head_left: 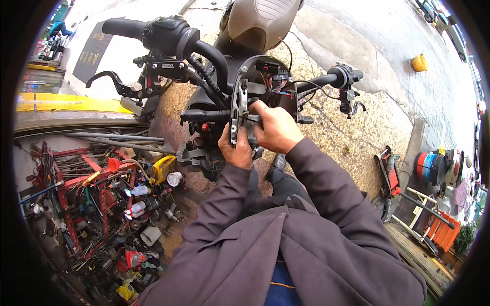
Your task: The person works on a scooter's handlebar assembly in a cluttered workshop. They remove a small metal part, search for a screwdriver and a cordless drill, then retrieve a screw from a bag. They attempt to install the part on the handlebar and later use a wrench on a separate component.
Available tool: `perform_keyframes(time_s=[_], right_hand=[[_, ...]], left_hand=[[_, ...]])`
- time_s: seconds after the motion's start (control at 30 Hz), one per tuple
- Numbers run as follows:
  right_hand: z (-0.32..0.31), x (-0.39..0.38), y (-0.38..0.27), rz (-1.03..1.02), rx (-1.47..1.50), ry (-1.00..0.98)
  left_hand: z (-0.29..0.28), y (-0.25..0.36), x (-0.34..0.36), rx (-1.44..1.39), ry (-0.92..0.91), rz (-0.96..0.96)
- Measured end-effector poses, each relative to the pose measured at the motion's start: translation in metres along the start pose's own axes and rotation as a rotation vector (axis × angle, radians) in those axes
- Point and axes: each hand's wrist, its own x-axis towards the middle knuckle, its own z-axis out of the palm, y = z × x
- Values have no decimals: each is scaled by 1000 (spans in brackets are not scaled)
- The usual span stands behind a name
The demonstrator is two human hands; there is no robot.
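In front of me stands a motorcycle with its front opened up. My left hand is closed round the lower end of a narrow metal bracket with a black curved rim, thumb on the near face. My right hand is close beside it, fingers curled in a pinch at the bracket's right side. A small dark piece shows at those fingertips; its kind is unclear. Behind the hands lie coloured wires and connectors inside a black housing. The fingertips of my left hand are hidden behind the bracket.
The left handlebar grip and black lever reach out at upper left, the right handlebar switch at right. Tools and parts crowd a red metal frame at lower left. A red floor jack and yellow bucket stand right.
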Motion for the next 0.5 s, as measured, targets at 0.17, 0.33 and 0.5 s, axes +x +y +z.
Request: perform_keyframes(time_s=[0.17, 0.33, 0.5], right_hand=[[-3, 5, 0, 25, -92, -77], [-5, 6, -5, 70, 23, -87], [-6, 11, -6, 58, -71, -105]], left_hand=[[0, 0, 0, 13, -9, 26], [1, -1, 0, -25, -7, 16], [-1, -3, -1, 8, 6, 40]])
